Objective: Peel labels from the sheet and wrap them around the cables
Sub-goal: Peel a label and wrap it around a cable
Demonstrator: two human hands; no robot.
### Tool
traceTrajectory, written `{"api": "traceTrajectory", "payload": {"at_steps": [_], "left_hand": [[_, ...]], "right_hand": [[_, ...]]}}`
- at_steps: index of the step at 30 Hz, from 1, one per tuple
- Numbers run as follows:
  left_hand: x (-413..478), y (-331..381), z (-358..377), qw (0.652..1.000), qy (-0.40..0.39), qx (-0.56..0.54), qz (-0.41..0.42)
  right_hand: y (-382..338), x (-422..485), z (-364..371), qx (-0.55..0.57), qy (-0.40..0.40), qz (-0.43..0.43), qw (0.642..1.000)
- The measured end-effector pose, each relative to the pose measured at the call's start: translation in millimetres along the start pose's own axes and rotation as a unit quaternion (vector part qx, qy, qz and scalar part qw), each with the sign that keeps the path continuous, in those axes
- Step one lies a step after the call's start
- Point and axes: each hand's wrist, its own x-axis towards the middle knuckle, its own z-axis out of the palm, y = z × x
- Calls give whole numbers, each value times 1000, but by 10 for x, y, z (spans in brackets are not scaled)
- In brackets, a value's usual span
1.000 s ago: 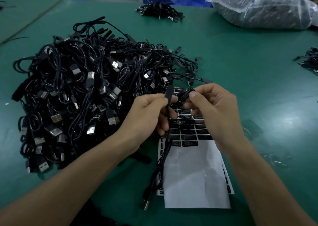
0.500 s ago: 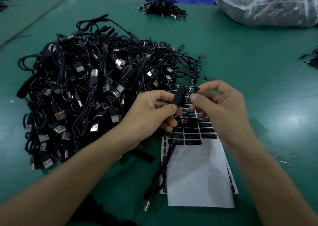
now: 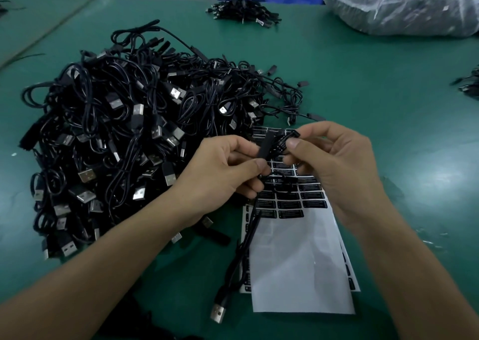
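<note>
A black label (image 3: 285, 142) is pinched between thumb and forefinger of the right hand (image 3: 337, 166). It touches the black block of a cable (image 3: 265, 146), which the left hand (image 3: 223, 171) pinches just beside it, above the near middle of the green table (image 3: 375, 85). The cord hangs down to a USB plug (image 3: 217, 313) lying nearer. Under both hands lies the label sheet (image 3: 298, 262), its far rows partly hidden by them. A big pile of cables (image 3: 116, 132) crowds the left, right up against the sheet's far corner. A small bundle (image 3: 243, 11) and a filled plastic bag (image 3: 401, 5) lie far off.
</note>
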Motion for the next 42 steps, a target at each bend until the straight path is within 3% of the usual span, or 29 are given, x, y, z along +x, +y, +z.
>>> {"api": "traceTrajectory", "payload": {"at_steps": [25,42], "left_hand": [[-19,32,-2,999,-30,-13,-20],[-10,38,5,999,-24,-26,-28]], "right_hand": [[-6,-36,56,-54,-11,-6,998],[-5,-25,70,-10,-41,48,998]]}}
